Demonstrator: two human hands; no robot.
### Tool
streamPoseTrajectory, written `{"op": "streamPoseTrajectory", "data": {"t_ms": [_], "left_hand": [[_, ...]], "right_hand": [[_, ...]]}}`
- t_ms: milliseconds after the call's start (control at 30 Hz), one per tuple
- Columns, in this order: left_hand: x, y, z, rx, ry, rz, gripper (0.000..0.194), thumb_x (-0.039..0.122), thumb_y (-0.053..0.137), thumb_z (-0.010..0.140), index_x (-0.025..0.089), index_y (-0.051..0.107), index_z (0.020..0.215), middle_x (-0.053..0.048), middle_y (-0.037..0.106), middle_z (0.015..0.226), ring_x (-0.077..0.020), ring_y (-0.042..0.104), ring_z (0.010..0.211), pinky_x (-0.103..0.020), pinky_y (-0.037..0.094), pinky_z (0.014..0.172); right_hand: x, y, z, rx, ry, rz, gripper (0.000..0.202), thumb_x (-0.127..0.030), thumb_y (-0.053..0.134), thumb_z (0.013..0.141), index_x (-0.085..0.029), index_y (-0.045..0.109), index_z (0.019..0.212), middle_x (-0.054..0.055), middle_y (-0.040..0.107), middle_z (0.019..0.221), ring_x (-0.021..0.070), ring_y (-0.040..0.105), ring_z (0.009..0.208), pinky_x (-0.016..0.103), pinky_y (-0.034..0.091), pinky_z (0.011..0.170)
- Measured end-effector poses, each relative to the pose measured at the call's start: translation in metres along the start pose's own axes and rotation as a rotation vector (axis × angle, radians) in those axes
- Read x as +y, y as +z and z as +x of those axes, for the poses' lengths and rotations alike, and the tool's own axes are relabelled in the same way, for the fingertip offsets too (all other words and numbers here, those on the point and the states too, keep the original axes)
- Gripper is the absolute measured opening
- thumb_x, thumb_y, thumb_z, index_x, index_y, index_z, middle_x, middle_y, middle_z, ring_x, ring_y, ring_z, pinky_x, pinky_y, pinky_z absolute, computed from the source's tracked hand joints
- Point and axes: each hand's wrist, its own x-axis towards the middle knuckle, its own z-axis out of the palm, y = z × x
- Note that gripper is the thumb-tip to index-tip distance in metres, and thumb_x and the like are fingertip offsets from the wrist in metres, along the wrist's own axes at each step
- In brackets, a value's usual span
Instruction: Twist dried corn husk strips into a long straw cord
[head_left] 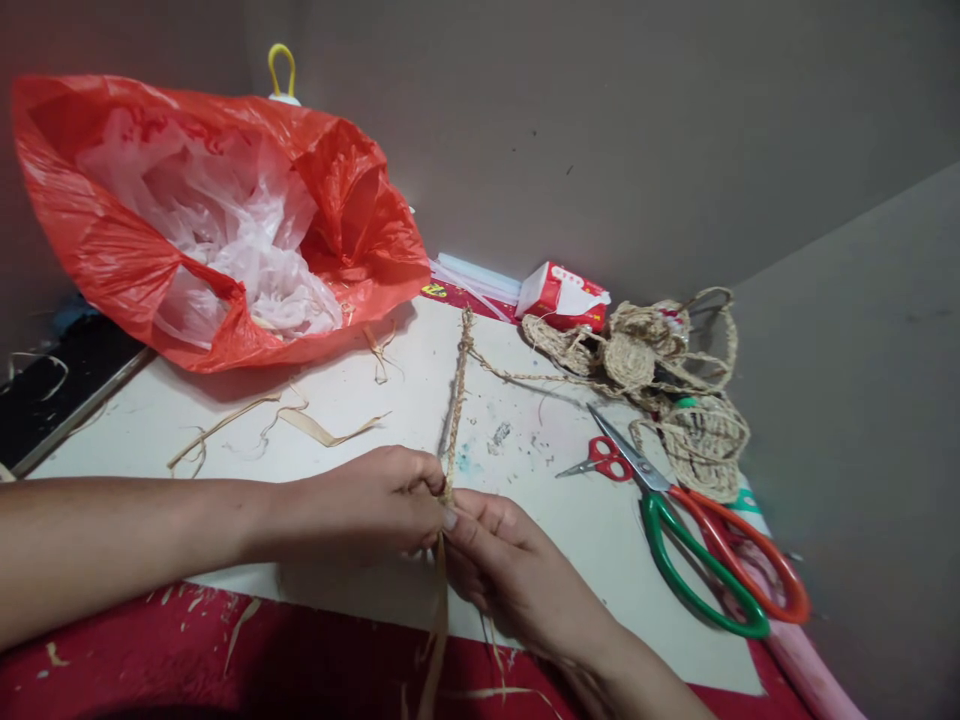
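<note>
A braided straw cord [457,410] runs up the white board [375,400] from my hands, then bends right toward coiled braid. My left hand [401,500] is closed around its lower end, fingers curled. Right beside it, my right hand [499,550] pinches the same end between thumb and fingers. Loose straw strands [435,640] hang down below both hands. What lies between my fingertips is partly hidden.
A red plastic bag [360,230] with white plastic inside stands back left. At right lie large scissors [660,480], small red scissors [611,460] and coiled straw braid [630,360]. A tissue pack [562,298] sits at the back. Straw scraps [322,430] lie left.
</note>
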Motion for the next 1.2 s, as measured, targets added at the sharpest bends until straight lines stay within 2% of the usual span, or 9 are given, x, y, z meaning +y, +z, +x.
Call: {"op": "streamPoseTrajectory", "data": {"t_ms": [167,300,467,533,633,800,933,1100,1200], "left_hand": [[0.001,-0.004,-0.003,-0.002,0.003,0.155,0.024,0.036,0.043,0.082,0.017,0.055,0.073,0.004,0.045,0.060,-0.0092,0.039,0.055,-0.021,0.032,0.051],[0.009,-0.004,-0.002,0.028,0.020,0.334,0.023,0.026,0.039,0.081,0.018,0.059,0.073,0.004,0.051,0.061,-0.0091,0.043,0.056,-0.021,0.032,0.051],[0.017,-0.003,-0.001,0.102,0.110,0.527,0.026,0.018,0.037,0.079,0.018,0.062,0.072,0.004,0.051,0.060,-0.0082,0.044,0.056,-0.020,0.031,0.053],[0.016,-0.005,0.000,0.085,0.096,0.499,0.027,0.020,0.037,0.080,0.018,0.062,0.071,0.004,0.050,0.058,-0.0083,0.042,0.056,-0.020,0.031,0.052],[0.012,-0.010,0.003,-0.015,0.024,0.305,0.027,0.027,0.038,0.082,0.017,0.059,0.069,0.005,0.044,0.055,-0.0083,0.038,0.053,-0.020,0.028,0.048],[0.008,-0.014,0.008,-0.102,-0.079,0.000,0.027,0.029,0.041,0.080,0.015,0.053,0.060,0.006,0.034,0.045,-0.0066,0.027,0.042,-0.022,0.019,0.040],[0.009,-0.010,0.008,-0.169,-0.157,-0.196,0.024,0.032,0.047,0.079,0.016,0.056,0.064,0.008,0.028,0.039,-0.0060,0.017,0.034,-0.023,0.011,0.036],[0.006,-0.006,0.009,-0.109,-0.087,-0.132,0.022,0.027,0.049,0.079,0.014,0.055,0.062,0.005,0.043,0.049,-0.0045,0.027,0.040,-0.020,0.017,0.038],[0.001,-0.006,0.009,-0.077,-0.108,-0.047,0.023,0.030,0.045,0.082,0.016,0.053,0.066,0.007,0.036,0.048,-0.0059,0.025,0.040,-0.020,0.016,0.037]], "right_hand": [[-0.003,-0.003,-0.001,-0.029,0.045,-0.017,0.033,-0.045,0.054,0.088,-0.015,0.056,0.075,-0.010,0.032,0.043,0.0046,0.019,0.038,0.019,0.012,0.037],[-0.005,-0.007,-0.001,-0.044,0.069,-0.040,0.031,-0.043,0.055,0.088,-0.015,0.057,0.075,-0.010,0.033,0.041,0.0044,0.021,0.036,0.018,0.015,0.036],[-0.008,-0.010,0.000,-0.054,0.104,-0.047,0.031,-0.043,0.054,0.088,-0.016,0.053,0.072,-0.009,0.036,0.042,0.0045,0.025,0.036,0.017,0.017,0.035],[-0.010,-0.011,0.000,-0.055,0.117,-0.049,0.031,-0.043,0.054,0.088,-0.017,0.052,0.071,-0.009,0.037,0.043,0.0046,0.025,0.037,0.017,0.017,0.035],[-0.013,-0.011,0.000,-0.067,0.111,-0.055,0.029,-0.041,0.054,0.087,-0.017,0.052,0.071,-0.008,0.036,0.047,0.0045,0.024,0.038,0.017,0.017,0.035],[-0.021,-0.010,-0.003,-0.105,0.094,-0.131,0.026,-0.040,0.050,0.090,-0.016,0.059,0.090,-0.008,0.034,0.058,0.0050,0.020,0.043,0.019,0.016,0.039],[-0.023,-0.011,-0.006,-0.082,-0.024,-0.362,0.031,-0.041,0.044,0.093,-0.015,0.057,0.081,-0.003,0.043,0.067,0.0089,0.035,0.058,0.021,0.029,0.053],[-0.022,-0.007,-0.011,0.022,-0.151,-0.752,0.027,-0.032,0.038,0.096,-0.018,0.055,0.080,-0.001,0.054,0.074,0.0110,0.045,0.067,0.022,0.034,0.063],[-0.020,-0.006,-0.014,0.103,-0.155,-0.928,0.029,-0.032,0.036,0.097,-0.019,0.051,0.075,-0.002,0.053,0.068,0.0108,0.045,0.061,0.023,0.033,0.060]]}}
